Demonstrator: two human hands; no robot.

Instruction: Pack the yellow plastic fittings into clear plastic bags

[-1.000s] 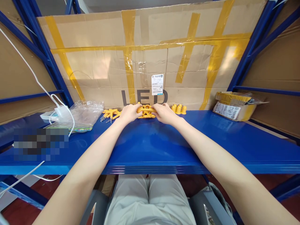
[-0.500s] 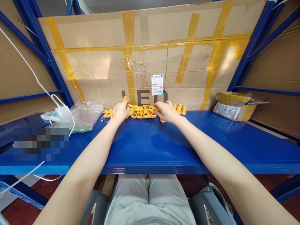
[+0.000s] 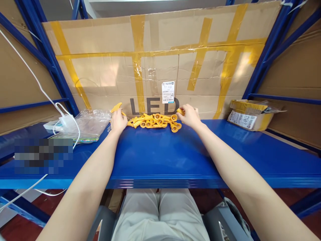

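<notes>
Small yellow horn-shaped plastic pieces with flared round ends lie heaped against the cardboard at the back of the blue shelf. At the heap's left end, my left hand is closed round a yellow horn-shaped piece that sticks up above the fingers. My right hand, just past the heap's right end, pinches another yellow piece between thumb and fingers. Several flared ends point toward me below it. Bits of thin silver chain show beside my left hand, which hides part of that end.
A large taped cardboard sheet stands behind the heap. On the left are a clear plastic bag, a white plug with cables and a blurred-out patch. An opened small carton sits at right. Blue posts frame both sides.
My left hand has moved left along the heap, and a yellow piece now rises above it. My right hand has shifted right, off the heap, covering where several upright yellow pieces showed.
</notes>
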